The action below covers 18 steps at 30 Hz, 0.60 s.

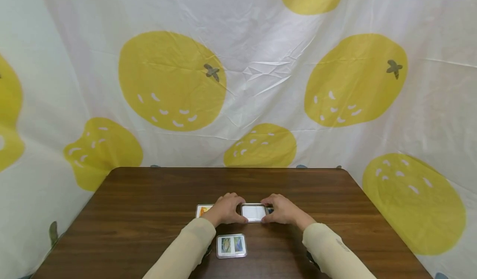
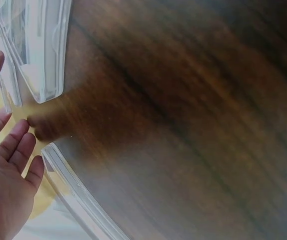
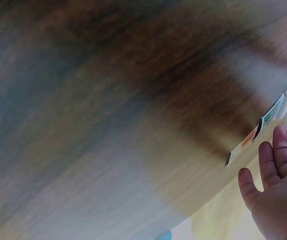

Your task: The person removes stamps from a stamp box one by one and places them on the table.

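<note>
The white-backed clear case [image 1: 254,212] is between my hands, beyond the middle of the brown wood-grain table [image 1: 149,196]. My left hand [image 1: 226,210] pinches its left end, thumb at the near edge and forefinger at the far one—the other fingers loosely spread. My right hand [image 1: 282,210] has its right end the same way, remaining fingers half open. Picture cards [image 3: 242,146] show just beside my right fingers, largely hidden from above. To the left, partly behind my left hand, lies an orange-picture case [image 1: 203,210]; nearer me, a two-picture case [image 1: 231,246] lies flat. Beyond the table hangs a white fabric sheet [image 1: 257,18] with yellow fruit.
</note>
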Each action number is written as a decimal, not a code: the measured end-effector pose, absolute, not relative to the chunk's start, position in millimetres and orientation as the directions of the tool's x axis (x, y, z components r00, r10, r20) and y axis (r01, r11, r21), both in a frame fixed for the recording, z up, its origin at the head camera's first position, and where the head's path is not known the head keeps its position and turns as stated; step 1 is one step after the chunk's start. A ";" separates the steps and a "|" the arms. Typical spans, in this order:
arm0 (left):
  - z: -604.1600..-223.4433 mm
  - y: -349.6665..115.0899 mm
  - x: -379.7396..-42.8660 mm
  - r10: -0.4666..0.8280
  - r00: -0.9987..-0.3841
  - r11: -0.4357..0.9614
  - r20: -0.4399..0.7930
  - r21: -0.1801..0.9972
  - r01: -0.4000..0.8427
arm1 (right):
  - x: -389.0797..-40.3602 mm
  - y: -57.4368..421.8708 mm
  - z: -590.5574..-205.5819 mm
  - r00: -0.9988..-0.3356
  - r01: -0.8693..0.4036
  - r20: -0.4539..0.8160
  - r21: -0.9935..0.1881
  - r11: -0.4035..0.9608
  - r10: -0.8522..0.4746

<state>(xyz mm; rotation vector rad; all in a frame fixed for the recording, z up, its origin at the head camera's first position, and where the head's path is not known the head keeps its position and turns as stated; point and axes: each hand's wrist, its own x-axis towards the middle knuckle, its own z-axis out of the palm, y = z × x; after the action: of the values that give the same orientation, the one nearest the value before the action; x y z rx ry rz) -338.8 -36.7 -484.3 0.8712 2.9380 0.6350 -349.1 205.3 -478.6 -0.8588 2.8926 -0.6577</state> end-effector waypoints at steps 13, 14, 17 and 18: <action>-484.9 -34.1 -340.6 0.514 -0.856 0.788 0.052 0.367 0.495 | -347.3 203.9 -479.4 -0.854 -0.496 0.042 -0.364 0.788 -0.518; -484.9 -34.0 -340.7 0.512 -0.858 0.792 0.046 0.362 0.492 | -347.0 203.8 -479.1 -0.858 -0.490 0.039 -0.363 0.793 -0.512; -484.5 -33.4 -340.6 0.509 -0.860 0.798 0.033 0.355 0.487 | -346.5 203.6 -478.5 -0.866 -0.474 0.025 -0.357 0.805 -0.499; -484.3 -33.0 -340.6 0.508 -0.861 0.799 0.029 0.356 0.484 | -346.3 203.6 -478.3 -0.867 -0.472 0.024 -0.356 0.807 -0.497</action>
<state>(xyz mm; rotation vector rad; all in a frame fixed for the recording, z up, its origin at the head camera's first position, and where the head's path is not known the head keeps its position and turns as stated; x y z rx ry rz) -340.6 -33.0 -484.3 0.8045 2.9150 0.5493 -346.3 203.6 -478.3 -0.7842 2.9186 -0.5463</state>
